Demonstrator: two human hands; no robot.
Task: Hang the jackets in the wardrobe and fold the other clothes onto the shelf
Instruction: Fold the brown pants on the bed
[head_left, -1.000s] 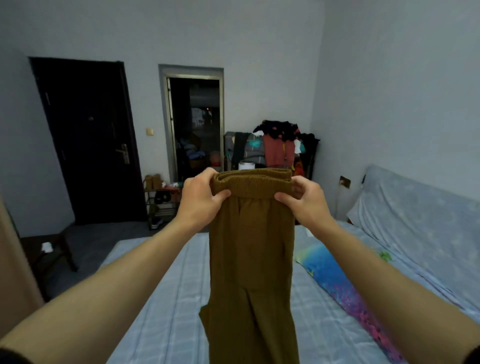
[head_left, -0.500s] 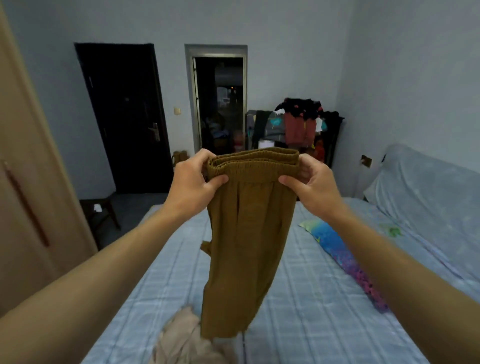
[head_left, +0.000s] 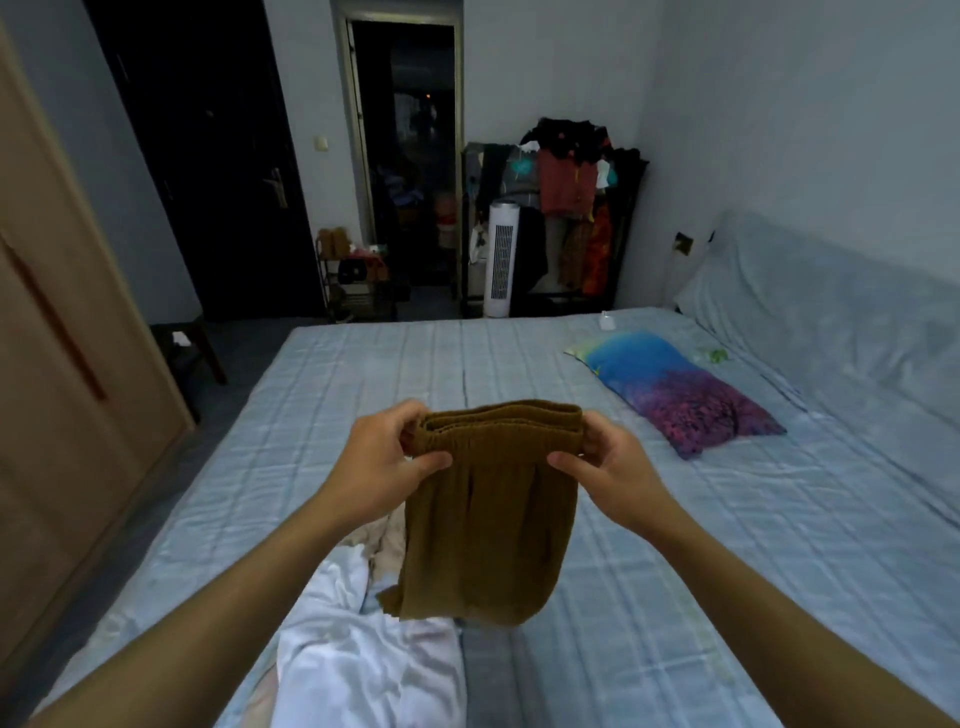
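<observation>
Hanging straight down from both hands, the brown trousers have their long axis vertical, the doubled waistband on top and running level from one hand to the other. The left hand pinches the waistband's left end, thumb in front and fingers curled behind; the right hand pinches the right end the same way. Both hands sit level and equally near the cloth, so neither leads. Below the hands lies the striped bed, with a white garment and a beige one just under the left forearm, beside the trousers' hem. A fold probably comes next, laying the trousers flat on the bare sheet beneath the right hand. The wardrobe stands far to the left, only its door showing, the shelf unseen. Whether the hem touches the white garment cannot be told.
</observation>
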